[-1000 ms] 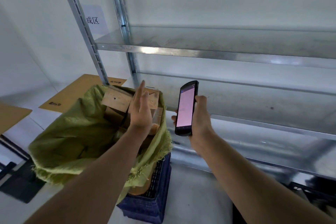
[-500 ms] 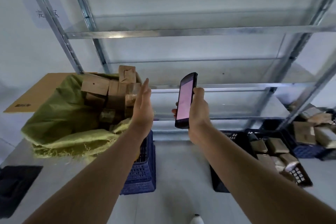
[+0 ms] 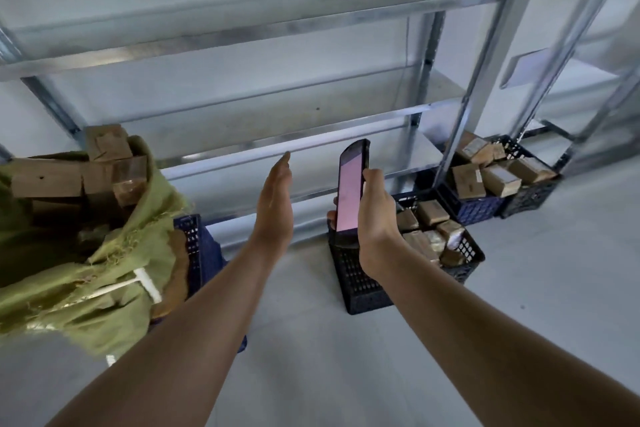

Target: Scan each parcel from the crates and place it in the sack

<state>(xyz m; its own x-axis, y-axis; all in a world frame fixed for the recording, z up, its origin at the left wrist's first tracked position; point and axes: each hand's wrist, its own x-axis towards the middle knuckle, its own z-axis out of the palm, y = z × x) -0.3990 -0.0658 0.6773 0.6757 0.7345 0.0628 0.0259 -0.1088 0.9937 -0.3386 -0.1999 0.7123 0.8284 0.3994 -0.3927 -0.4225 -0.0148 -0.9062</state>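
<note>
My right hand [image 3: 375, 218] grips a black handheld scanner [image 3: 349, 194] upright, its pink screen facing left. My left hand [image 3: 275, 206] is held up with straight fingers and holds nothing, a short way left of the scanner. A green woven sack [image 3: 114, 274] filled with brown cardboard parcels [image 3: 107, 144] sits at the left on a blue crate [image 3: 195, 246]. A black crate [image 3: 360, 282] with brown parcels [image 3: 431, 213] stands on the floor behind my right hand.
Two more crates [image 3: 478, 208] with several parcels [image 3: 498, 178] stand at the right under the metal shelving [image 3: 242, 31]. Shelf uprights [image 3: 485, 55] rise at the right. Grey floor [image 3: 346, 357] lies below my arms.
My view has swung right and down, so the sack has slid to the left edge and the crates of parcels have come into view. Both hands keep their pose.
</note>
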